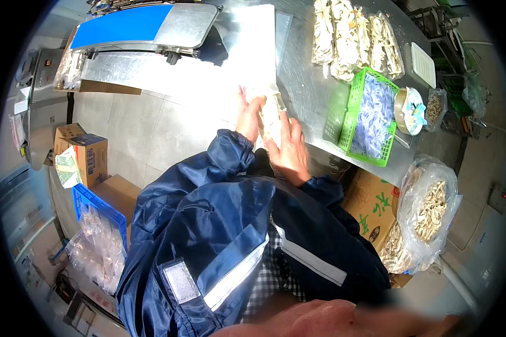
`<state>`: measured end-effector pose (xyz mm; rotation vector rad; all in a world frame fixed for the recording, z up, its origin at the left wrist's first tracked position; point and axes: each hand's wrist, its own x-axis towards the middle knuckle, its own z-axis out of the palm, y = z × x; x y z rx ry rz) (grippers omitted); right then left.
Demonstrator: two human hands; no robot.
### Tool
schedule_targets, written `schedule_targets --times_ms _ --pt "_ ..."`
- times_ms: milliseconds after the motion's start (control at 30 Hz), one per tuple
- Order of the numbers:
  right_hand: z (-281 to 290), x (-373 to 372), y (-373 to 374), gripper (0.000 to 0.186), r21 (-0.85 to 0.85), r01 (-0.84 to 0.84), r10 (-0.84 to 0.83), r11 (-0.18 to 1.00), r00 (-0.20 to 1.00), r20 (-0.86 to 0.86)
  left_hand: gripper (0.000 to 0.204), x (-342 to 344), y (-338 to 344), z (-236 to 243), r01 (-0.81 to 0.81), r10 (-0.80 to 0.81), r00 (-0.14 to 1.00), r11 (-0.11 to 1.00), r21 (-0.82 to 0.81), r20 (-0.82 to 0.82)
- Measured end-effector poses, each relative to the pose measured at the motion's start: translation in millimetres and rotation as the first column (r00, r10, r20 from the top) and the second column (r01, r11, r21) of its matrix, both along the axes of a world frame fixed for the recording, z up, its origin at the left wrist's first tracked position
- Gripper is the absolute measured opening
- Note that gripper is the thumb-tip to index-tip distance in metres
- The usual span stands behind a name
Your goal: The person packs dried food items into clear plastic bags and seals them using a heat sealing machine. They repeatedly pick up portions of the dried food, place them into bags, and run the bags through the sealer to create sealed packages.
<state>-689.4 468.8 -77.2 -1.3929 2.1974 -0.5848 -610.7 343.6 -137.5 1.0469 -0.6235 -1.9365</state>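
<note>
In strong glare at the steel table's edge lies a clear plastic bag of pale dried slices (270,117). My left hand (247,117) grips its left side, with the thumb across the bag and the fingers partly lost in brightness. My right hand (290,150) holds the lower right side, its fingers curved along the plastic. The bag's lower end is partly hidden between my hands and jacket. Beyond it, a pale sheet-like surface (253,39) on the table is washed out by light.
Several filled bags of dried slices (346,42) lie at the far right. Nearer are a green basket (347,126) of small bluish packets and a tape roll (400,110). A blue-topped metal machine (123,27) stands far left. A large plastic bag (406,194) and a cardboard box (370,196) are at right.
</note>
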Motion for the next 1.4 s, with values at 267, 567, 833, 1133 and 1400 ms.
schedule_targets --times_ms 267,567,833,1133,1400 --pt "31 -4 -68 0.091 -0.245 -0.054 0.064 0.968 0.997 0.032 0.053 -15 -91 12 0.213 -0.160 0.963 0.944 -0.253 0.216" --pt "64 -63 -128 0.064 -0.392 0.318 0.012 0.863 0.764 0.646 0.054 7 -85 83 0.153 -0.205 0.964 0.949 -0.276 -0.170" --pt "41 -36 -143 0.095 -0.130 0.406 0.124 0.904 0.042 0.991 0.065 21 -69 102 0.260 -0.255 0.965 0.925 -0.279 0.053" --pt "39 -34 -118 0.041 0.024 0.339 0.027 0.940 -0.145 0.989 0.069 31 -28 108 0.186 -0.189 0.982 0.973 -0.137 -0.013" --pt "57 -36 -112 0.046 0.035 0.342 -0.052 0.939 0.043 0.998 0.075 32 -21 103 0.164 -0.130 0.978 0.963 -0.215 0.163"
